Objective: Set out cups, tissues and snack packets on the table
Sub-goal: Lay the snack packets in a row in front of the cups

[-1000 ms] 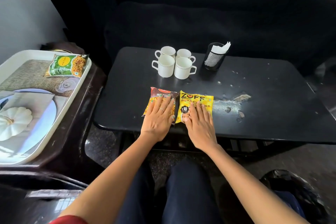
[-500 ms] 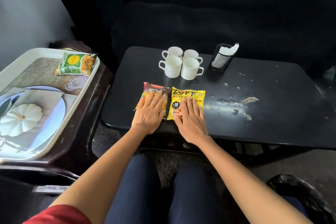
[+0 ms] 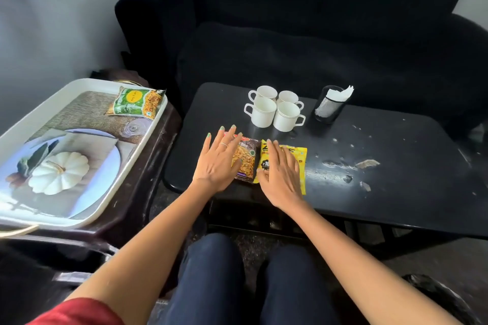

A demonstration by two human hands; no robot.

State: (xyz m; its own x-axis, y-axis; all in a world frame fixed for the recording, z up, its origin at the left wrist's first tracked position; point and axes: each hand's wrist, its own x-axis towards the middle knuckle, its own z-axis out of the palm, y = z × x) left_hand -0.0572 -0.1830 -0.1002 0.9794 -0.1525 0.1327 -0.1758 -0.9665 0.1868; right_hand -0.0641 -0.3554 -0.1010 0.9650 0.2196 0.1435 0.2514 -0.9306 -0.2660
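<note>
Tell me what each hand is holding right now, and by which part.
Nothing is gripped. The left hand lies open, fingers spread, over the left edge of the brown snack packet. The right hand lies flat on the yellow snack packet.

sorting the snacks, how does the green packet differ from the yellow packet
The green packet lies in the white tray on the side stand; the yellow packet lies on the black table. No hand touches the green packet, while the right hand rests flat on the yellow packet. The green packet shows fully; the yellow packet is partly covered. Both lie flat and look unopened.
</note>
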